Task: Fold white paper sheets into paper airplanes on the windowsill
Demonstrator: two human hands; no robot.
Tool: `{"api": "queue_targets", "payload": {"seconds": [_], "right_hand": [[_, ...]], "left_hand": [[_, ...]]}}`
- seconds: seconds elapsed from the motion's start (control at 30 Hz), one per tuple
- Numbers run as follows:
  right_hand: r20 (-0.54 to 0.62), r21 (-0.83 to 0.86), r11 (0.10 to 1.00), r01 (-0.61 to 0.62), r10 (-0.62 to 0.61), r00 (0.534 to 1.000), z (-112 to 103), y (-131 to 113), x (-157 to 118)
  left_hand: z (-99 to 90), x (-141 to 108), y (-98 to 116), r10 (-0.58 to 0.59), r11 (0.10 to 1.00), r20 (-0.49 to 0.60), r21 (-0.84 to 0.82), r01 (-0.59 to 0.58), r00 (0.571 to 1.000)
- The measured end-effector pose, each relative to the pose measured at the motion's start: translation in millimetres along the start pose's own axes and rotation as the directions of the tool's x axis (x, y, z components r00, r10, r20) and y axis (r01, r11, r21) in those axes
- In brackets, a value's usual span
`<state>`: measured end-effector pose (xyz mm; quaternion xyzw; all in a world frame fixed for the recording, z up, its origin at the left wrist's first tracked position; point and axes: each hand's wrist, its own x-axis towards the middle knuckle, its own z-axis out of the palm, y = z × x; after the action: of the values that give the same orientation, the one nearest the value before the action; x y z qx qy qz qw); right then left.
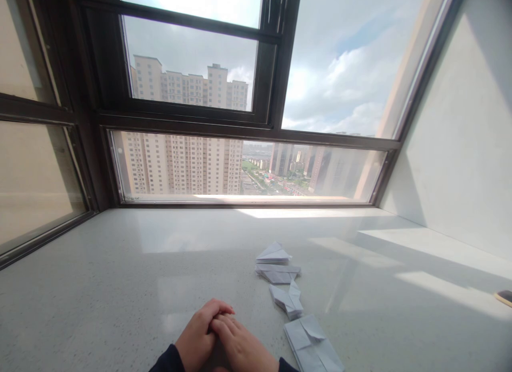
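My left hand (199, 334) and my right hand (242, 342) rest together at the bottom centre, fingers overlapping and pressed against each other. Whether anything lies between them is hidden. Just right of my hands, several folded white papers form a line on the pale speckled surface (120, 286). Nearest is a flat rectangular folded paper (310, 342) with crossing flaps. Beyond it sits a smaller folded paper (287, 299) with a raised point. Farther back are a folded paper with slanted ends (279, 273) and a fan-like pointed one (274, 253). Neither hand touches the papers.
Dark-framed windows (192, 118) border the surface at the back and left, with tall buildings outside. A white wall (460, 148) rises on the right. A small dark object with a tan edge (504, 297) shows at the far right edge.
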<state>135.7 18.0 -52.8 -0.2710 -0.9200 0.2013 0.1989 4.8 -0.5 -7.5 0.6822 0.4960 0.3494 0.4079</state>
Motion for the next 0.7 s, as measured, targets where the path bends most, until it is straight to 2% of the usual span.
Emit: {"api": "queue_targets", "payload": {"seconds": [0.7], "right_hand": [[-0.045, 0.049, 0.999, 0.01, -0.008, 0.999, 3.5, 2.9, 0.2]], "left_hand": [[1.6, -0.6, -0.7, 0.024, 1.0, -0.032, -0.015, -0.025, 0.999]]}}
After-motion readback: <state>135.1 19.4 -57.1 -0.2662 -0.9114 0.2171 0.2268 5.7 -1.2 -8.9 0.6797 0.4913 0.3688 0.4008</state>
